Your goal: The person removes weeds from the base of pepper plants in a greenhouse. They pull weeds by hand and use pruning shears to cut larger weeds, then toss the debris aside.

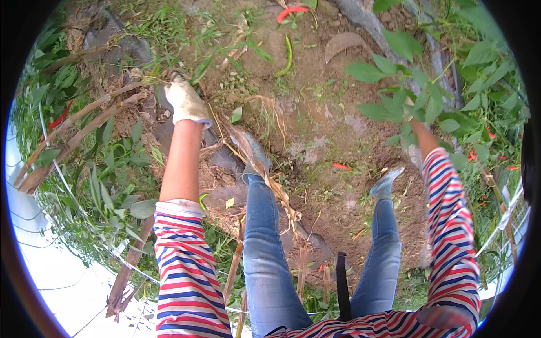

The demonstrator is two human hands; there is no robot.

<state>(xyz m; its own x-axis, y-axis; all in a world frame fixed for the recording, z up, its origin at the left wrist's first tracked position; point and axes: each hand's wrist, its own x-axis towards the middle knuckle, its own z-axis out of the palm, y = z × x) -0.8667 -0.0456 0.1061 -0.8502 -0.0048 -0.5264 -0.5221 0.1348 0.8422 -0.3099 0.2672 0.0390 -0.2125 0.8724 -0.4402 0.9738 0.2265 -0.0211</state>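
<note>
My left hand [186, 100] wears a soiled white work glove and reaches down to the soil at the edge of a plastic-mulched row. Its dirty fingertips are at a tuft of grass and weeds [154, 78]; whether they grip a stem is hidden. To the right, leaves of a pepper plant [393, 105] cover most of my right hand [409, 103]. Only a bit of pale glove and the wrist show there, so its fingers cannot be made out. A long green pepper [288, 57] and a red pepper [292, 13] lie on the ground ahead.
Wooden stakes [84, 131] lean at the left beside white cord [63, 177]. Black mulch film [226, 157] edges the row near my left foot. A red pepper [341, 166] lies on the muddy path [312, 126] between my feet. A curved brown object [344, 43] lies farther ahead.
</note>
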